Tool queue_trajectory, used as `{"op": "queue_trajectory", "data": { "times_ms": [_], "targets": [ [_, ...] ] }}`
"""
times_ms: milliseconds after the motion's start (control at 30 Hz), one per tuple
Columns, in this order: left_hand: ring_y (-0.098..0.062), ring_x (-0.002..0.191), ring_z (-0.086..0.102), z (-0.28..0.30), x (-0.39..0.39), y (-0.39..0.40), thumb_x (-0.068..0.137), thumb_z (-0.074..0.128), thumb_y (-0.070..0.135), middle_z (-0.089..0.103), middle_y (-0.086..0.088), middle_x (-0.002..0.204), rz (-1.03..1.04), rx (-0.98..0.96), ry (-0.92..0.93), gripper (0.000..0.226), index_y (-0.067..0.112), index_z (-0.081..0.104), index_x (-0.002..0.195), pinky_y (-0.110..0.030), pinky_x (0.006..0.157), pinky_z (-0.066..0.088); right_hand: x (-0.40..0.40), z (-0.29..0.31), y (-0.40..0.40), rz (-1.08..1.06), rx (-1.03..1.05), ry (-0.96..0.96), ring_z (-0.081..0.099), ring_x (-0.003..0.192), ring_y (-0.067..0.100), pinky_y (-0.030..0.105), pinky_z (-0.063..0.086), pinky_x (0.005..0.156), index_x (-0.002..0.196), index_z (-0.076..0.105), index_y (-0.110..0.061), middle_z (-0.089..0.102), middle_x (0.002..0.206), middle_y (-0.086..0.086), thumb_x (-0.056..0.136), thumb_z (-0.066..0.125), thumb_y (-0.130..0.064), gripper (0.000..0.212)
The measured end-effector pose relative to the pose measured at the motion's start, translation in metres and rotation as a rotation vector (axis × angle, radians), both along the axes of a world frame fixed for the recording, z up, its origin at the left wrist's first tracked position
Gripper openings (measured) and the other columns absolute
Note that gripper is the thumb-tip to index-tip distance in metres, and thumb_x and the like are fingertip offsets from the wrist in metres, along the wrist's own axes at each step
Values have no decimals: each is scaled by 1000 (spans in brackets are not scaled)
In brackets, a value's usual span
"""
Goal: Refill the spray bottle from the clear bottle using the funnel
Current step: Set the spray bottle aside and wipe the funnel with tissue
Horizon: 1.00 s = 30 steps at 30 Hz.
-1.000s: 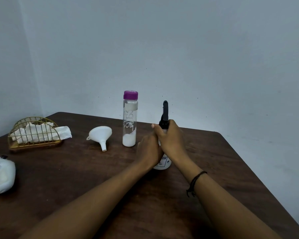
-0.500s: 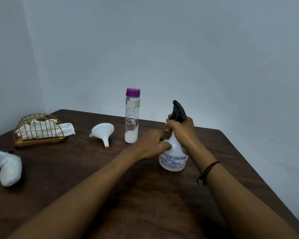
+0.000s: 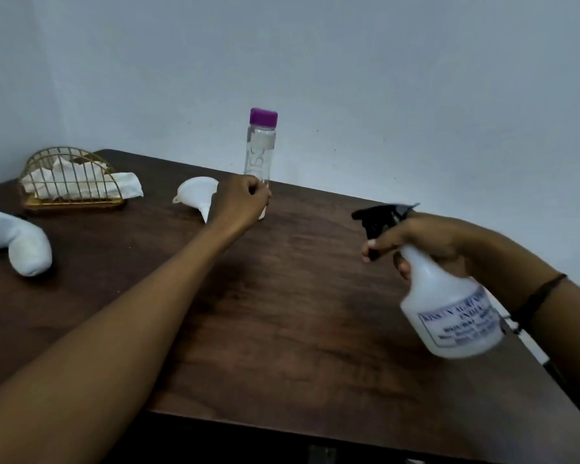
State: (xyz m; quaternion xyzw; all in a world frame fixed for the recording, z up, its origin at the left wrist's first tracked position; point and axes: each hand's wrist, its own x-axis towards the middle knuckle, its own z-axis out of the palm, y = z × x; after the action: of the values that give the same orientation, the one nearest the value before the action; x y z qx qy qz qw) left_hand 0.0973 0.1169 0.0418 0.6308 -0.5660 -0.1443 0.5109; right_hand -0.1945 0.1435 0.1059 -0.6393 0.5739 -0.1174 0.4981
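Note:
The clear bottle (image 3: 261, 152) with a purple cap stands upright at the back of the table. My left hand (image 3: 240, 200) is at its lower part with fingers curled around it, hiding the base. The white funnel (image 3: 196, 192) lies on its side just left of that hand. My right hand (image 3: 426, 242) grips the neck of the white spray bottle (image 3: 449, 313), one finger on the black trigger head (image 3: 380, 217). The spray bottle is lifted off the table and tilted, over the right side.
A gold wire holder with white tissues (image 3: 69, 180) sits at the back left of the dark wooden table (image 3: 282, 296). A white padded object (image 3: 21, 241) lies at the left edge. A wall stands close behind the table.
My left hand let go of the spray bottle and moved back-left to the clear bottle. My right hand lifted the spray bottle off the table and carried it right, tilted.

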Motion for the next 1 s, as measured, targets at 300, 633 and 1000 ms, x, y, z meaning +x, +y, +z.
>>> {"op": "queue_trajectory", "data": {
  "times_ms": [300,633,1000],
  "targets": [
    [-19,77,65,-3,-9,9,82,50,27,72,5,80,30,-15,-241,24,22,72,78,-38,69,55,-8,-5,32,88,34,309,44,40,14,26,42,48,115,64,6,60,69,11,75,79,-31,57],
    [-16,75,64,-4,-19,14,85,50,27,73,5,87,2,-12,-260,24,23,73,82,-35,65,56,-2,21,34,-7,-20,156,49,42,13,23,45,47,124,63,2,76,102,17,87,70,-19,43],
    [-10,79,61,-16,-30,10,92,56,18,74,2,91,-139,-112,-261,20,14,75,90,-23,67,48,2,5,-14,-322,-614,-349,56,55,21,33,49,59,94,71,-16,72,102,13,83,67,-3,18]
  ]
}}
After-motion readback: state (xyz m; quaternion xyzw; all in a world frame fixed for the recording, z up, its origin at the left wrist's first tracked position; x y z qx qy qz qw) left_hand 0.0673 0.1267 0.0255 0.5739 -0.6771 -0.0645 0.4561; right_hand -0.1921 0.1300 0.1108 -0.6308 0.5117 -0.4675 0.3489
